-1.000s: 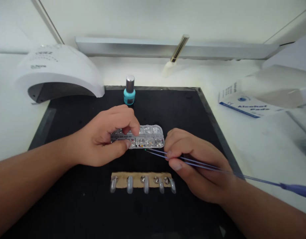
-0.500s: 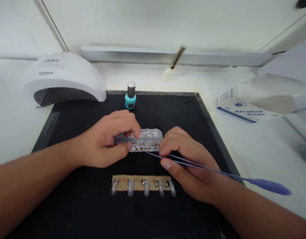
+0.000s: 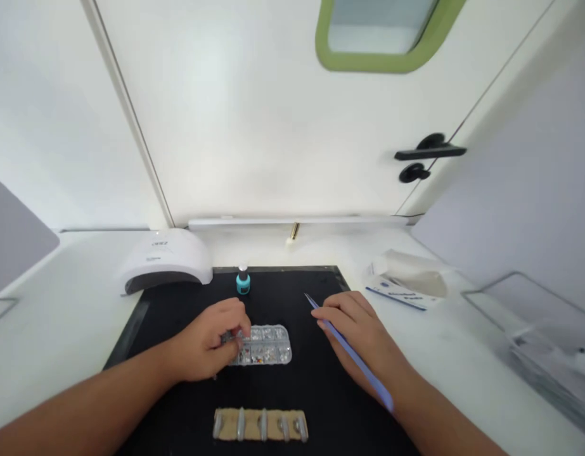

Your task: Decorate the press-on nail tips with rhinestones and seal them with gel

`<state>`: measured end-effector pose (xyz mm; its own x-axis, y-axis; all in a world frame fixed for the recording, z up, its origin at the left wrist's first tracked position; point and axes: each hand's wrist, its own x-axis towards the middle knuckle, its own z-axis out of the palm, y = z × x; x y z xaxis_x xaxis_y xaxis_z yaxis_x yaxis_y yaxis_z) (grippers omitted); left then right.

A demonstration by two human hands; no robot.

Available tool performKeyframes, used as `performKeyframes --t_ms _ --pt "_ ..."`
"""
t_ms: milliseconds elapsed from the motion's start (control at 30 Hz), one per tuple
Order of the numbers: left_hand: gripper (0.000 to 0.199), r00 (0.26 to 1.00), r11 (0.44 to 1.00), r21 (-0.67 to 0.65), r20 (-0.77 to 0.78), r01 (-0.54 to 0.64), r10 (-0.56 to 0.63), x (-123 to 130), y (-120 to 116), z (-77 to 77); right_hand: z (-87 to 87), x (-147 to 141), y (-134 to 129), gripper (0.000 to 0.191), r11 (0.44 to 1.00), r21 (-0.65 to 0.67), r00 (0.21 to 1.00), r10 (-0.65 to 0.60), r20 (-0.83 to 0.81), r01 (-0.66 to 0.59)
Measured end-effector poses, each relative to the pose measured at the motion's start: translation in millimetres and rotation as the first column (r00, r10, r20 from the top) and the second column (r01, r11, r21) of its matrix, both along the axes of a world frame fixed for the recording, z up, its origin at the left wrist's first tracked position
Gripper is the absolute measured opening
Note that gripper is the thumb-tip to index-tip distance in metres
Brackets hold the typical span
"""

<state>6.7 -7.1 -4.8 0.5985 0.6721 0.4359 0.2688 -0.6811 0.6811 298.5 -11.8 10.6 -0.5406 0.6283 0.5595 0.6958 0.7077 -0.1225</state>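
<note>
My left hand (image 3: 209, 342) is closed at the left end of a clear compartment case of rhinestones (image 3: 269, 345), thumb and curled fingers on it. In my right hand (image 3: 368, 332) is a pair of purple tweezers (image 3: 356, 362), held between thumb and fingers. Their points are up and to the left, apart from the case; whether they hold a stone is too small to tell. Nearer to me lies a tan strip (image 3: 273, 423) bearing several clear false nail tips (image 3: 263, 424). A turquoise nail polish bottle (image 3: 243, 282) stands upright beyond the case.
A black mat (image 3: 292, 392) lies under my hands. At its back left corner is a white nail lamp (image 3: 171, 253). An open alcohol pads box (image 3: 406, 288) sits at the right. Farther back is a gold-capped bottle (image 3: 295, 232), below a white door with a black handle (image 3: 430, 152).
My right hand has drawn the tweezers away from the case to the right, and their points now aim up. My left hand stays at the case. The view has tilted up.
</note>
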Motion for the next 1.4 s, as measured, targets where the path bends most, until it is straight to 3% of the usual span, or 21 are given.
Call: performKeyframes --t_ms 133,233,367,467,600,767,1000,1167,1300,1400 --pt "0.009 0.998 0.998 0.012 0.004 -0.066 0.066 -1.6 -1.8 -9.1 -17.0 3.0 8.3 0.023 0.993 0.004 0.989 -0.116 0.096 0.116" --pt "0.008 0.979 0.979 -0.015 0.012 -0.205 0.205 -5.4 -1.6 -10.1 -21.1 -4.7 7.4 0.023 0.988 -0.042 0.969 -0.135 0.205 0.146" --pt "0.018 0.878 0.873 -0.103 -0.028 -0.477 0.477 -7.0 9.8 -4.7 -11.3 -15.9 1.9 0.022 0.985 -0.098 0.940 -0.106 0.325 0.145" --pt "0.033 0.811 0.790 -0.187 -0.159 -0.584 0.562 -3.1 24.8 -1.8 -3.5 -19.4 -0.8 0.025 0.980 -0.136 0.923 -0.082 0.375 0.142" --pt "0.035 0.768 0.739 -0.242 -0.343 -0.629 0.541 4.9 42.4 1.0 -1.2 -18.8 -0.4 0.029 0.971 -0.194 0.920 -0.053 0.388 0.138" --pt "0.033 0.743 0.753 -0.237 -0.496 -0.614 0.450 13.3 54.1 10.8 -0.6 -13.9 0.3 0.040 0.954 -0.266 0.944 -0.044 0.326 0.136" --pt "0.033 0.715 0.782 -0.166 -0.549 -0.601 0.433 40.9 69.5 31.1 4.9 -7.0 2.8 0.046 0.933 -0.342 0.987 -0.068 0.146 0.115" --pt "0.033 0.715 0.800 -0.133 -0.551 -0.585 0.431 65.6 97.4 22.0 1.9 -5.4 2.7 0.044 0.923 -0.378 0.996 -0.043 0.078 0.070" --pt "0.034 0.708 0.801 -0.129 -0.563 -0.584 0.425 58.6 106.3 11.7 1.3 -6.0 1.0 0.046 0.916 -0.399 0.999 -0.027 0.041 0.041" --pt "0.035 0.672 0.785 -0.079 -0.574 -0.614 0.468 41.1 102.3 19.4 1.9 -8.5 0.3 0.046 0.910 -0.415 1.000 -0.008 0.012 0.012"
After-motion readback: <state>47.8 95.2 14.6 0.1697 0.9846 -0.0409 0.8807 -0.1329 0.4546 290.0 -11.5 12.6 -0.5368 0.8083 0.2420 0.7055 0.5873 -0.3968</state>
